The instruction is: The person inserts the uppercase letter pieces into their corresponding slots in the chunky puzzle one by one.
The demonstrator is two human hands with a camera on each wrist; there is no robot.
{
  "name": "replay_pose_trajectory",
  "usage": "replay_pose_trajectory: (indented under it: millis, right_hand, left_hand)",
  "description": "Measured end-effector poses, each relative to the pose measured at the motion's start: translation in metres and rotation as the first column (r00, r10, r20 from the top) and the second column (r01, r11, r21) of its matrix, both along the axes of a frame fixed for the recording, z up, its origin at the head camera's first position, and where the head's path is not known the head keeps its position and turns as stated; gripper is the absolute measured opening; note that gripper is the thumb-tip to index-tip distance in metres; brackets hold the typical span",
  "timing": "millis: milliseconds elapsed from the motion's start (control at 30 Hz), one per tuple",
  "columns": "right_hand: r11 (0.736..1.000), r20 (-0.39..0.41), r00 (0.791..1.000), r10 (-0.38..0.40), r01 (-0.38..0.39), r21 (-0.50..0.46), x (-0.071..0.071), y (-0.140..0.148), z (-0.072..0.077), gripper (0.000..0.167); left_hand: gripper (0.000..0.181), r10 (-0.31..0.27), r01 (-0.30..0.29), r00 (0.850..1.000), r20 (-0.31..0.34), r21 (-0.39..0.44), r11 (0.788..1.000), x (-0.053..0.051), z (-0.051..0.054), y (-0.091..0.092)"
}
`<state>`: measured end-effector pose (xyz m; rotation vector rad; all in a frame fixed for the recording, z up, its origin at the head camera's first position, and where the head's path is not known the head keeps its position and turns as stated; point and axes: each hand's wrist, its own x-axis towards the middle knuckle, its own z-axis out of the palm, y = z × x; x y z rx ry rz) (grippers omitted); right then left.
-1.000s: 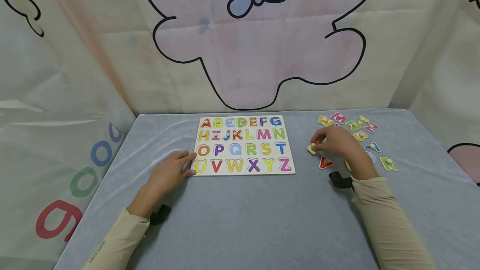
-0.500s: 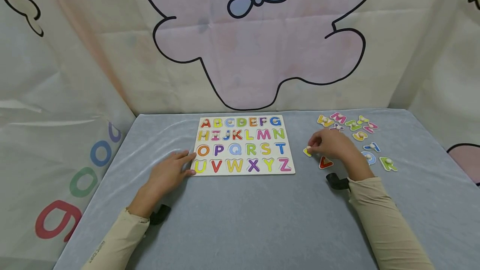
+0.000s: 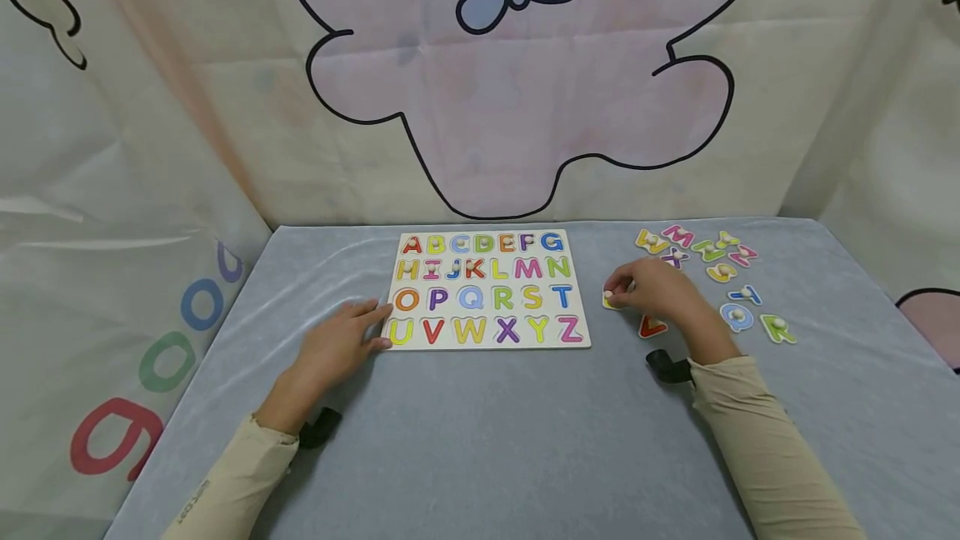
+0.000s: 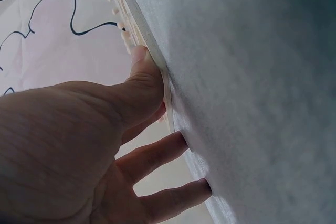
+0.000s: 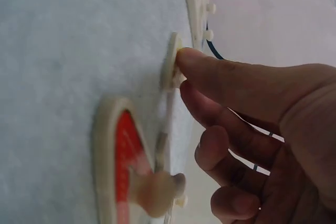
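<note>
Right of centre, my right hand (image 3: 651, 286): pinching a yellow letter piece (image 3: 609, 303).
My left hand (image 3: 337, 344): fingers extended, touching the letter board (image 3: 487, 315) at its left edge.
Board: frame's middle.
Red V (image 3: 652, 327): below my right hand.

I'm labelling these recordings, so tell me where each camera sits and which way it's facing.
Head: on the head, facing forward and down at the letter board; left hand, right hand and sleeves show.
Left wrist: on that wrist, looking along the left hand to the board's edge; thumb and fingers show.
Right wrist: on that wrist, looking at the right hand pinching a yellow piece, a red piece in the foreground.
Head and right wrist share both pieces.
</note>
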<state>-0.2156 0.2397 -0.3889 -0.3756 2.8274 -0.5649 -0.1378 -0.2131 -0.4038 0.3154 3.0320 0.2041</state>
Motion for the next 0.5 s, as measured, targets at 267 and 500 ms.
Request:
replay_pose_trajectory:
  millis: [267,500]
  right_hand:
    - [1.000,-0.002,1.000,-0.019,0.019,0.000,0.0015,-0.0008,0.0008,0.018]
    - [0.999,0.033,0.999,-0.040,0.041,-0.012,0.0012,-0.0007,-0.0003,0.023]
  left_hand:
    - [0.059,-0.001,0.001,1.000,0.006,-0.002,1.000,0.0000,0.0016,0.0015]
    - [0.060,0.003,-0.003,1.000,0.012,-0.003,1.000,-0.0006,0.0020,0.0007]
